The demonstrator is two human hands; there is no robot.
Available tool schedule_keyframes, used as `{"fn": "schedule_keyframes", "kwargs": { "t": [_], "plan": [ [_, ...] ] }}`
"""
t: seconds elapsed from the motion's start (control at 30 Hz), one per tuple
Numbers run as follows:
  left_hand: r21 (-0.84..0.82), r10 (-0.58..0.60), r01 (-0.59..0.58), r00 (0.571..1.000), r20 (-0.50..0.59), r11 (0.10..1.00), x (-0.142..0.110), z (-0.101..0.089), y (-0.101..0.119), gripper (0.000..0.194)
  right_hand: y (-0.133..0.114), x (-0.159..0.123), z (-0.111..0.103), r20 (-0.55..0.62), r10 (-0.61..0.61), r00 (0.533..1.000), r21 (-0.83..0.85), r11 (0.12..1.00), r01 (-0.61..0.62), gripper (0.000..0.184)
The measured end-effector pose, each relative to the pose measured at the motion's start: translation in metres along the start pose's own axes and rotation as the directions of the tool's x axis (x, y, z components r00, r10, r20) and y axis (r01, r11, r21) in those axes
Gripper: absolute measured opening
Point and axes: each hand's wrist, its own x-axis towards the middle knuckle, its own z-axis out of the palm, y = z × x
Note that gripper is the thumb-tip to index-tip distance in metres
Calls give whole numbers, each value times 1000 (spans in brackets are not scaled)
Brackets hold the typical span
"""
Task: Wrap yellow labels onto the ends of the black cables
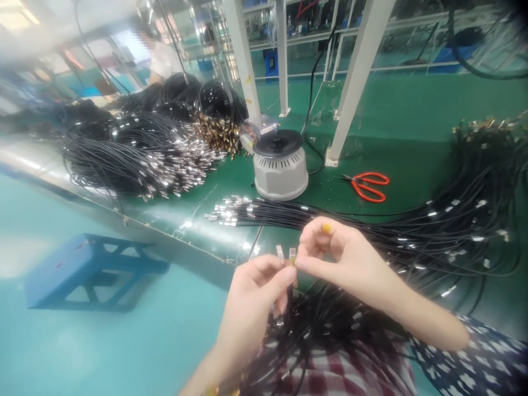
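Black cables with small metal connectors lie over my lap, and my left hand [258, 289] pinches two of their ends between thumb and fingers. One silvery connector [280, 253] tilts up from the grip; a second connector [292, 254], partly gold-coloured, stands beside it. My right hand [342, 250] is closed, thumb and index fingertip meeting right beside the second connector. Whatever may be between those fingertips is hidden. A yellow patch shows on one right finger. Behind the hands, a bundle of black cables [280, 213] with silvery ends lies across the green bench.
A grey round-topped device [280, 173] stands on the bench [214, 190], with red-handled cutters [367, 186] to its right. Large cable piles [124, 148] fill the left side; more cables [487, 181] lie right. White posts [355, 82] rise behind. A blue stool [91, 275] is on the floor.
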Motion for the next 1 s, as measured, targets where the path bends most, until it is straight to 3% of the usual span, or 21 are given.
{"fn": "schedule_keyframes", "kwargs": {
  "t": [0.27,0.47,0.73,0.9,1.0],
  "plan": [
    [0,2,-2,1000,23,1000,0,0,1,19,2,1,0,3,-1,1000,4,1000,1,21],
    [9,20,-20,1000,12,1000,-1,2,1,16,0,1,6,-73,32,997,-36,999,-35,19],
    [43,33,-32,999,-18,999,1,4,0,25,1,0,8,-88,13,996,-78,997,-20,19],
    [-2,-26,26,1000,-2,1000,0,2,1,28,2,1,7,-78,2,997,-86,996,-8,19],
    [-89,-81,84,996,32,992,-2,1,2,18,4,1,8,-69,8,998,-75,997,-13,19]
  ]
}}
